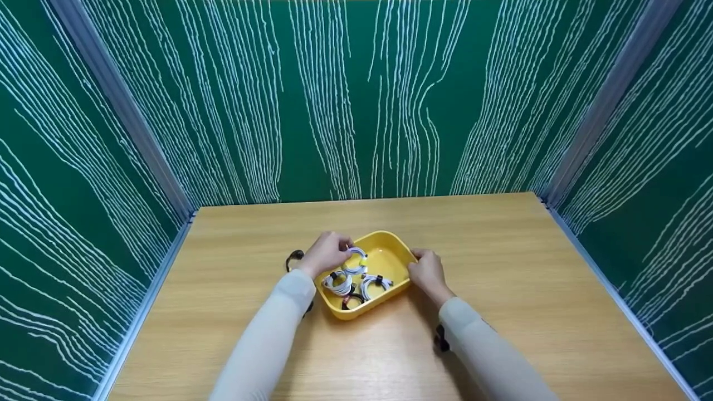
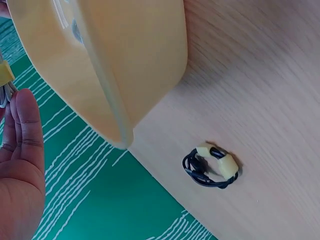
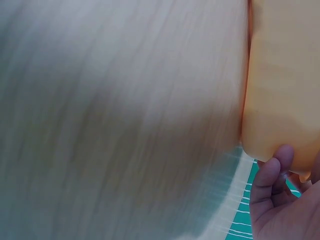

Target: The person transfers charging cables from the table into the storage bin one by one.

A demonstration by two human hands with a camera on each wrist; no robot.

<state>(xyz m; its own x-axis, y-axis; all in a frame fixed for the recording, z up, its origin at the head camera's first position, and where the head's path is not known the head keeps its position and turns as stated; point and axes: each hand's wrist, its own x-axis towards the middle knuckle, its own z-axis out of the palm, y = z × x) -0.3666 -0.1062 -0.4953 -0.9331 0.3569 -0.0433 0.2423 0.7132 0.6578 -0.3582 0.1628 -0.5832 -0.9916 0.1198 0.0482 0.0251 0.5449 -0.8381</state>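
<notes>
A yellow plastic bin stands on the table with several coiled cables inside. My left hand pinches a coiled white cable with a yellow tie, over the bin's left part. In the left wrist view, the fingers are at that cable's tie. Below it in the bin are a white coil with a black strap, another white coil, and a dark coil with a red part. My right hand grips the bin's right end, its fingertips at the wall in the right wrist view.
A coiled black cable with pale yellow wraps lies on the wooden table, left of the bin. Green walls with white wavy lines enclose the table at the back and both sides, with metal posts at the corners.
</notes>
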